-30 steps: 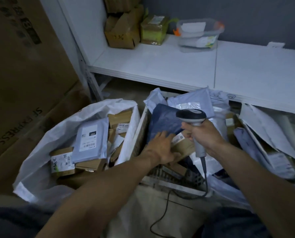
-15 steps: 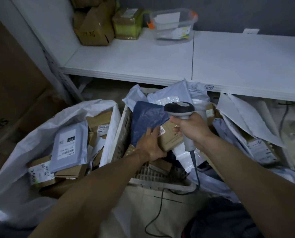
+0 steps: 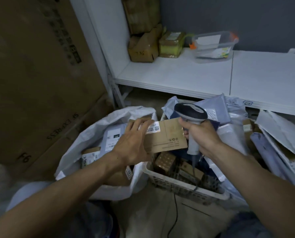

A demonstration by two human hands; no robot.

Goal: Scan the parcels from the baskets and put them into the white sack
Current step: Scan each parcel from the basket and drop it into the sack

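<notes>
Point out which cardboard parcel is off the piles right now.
The flat brown box held by the left hand, beside the scanner; the rest lie in the white sack or basket.

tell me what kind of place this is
Probably a courier parcel depot or sorting room: a white sack and a basket both hold labelled parcels, the right hand grips a barcode scanner, and a big carton reads SF EXPRESS.

L hand & R hand bare | forearms bare | dk blue cloth at lap, blurry
</notes>
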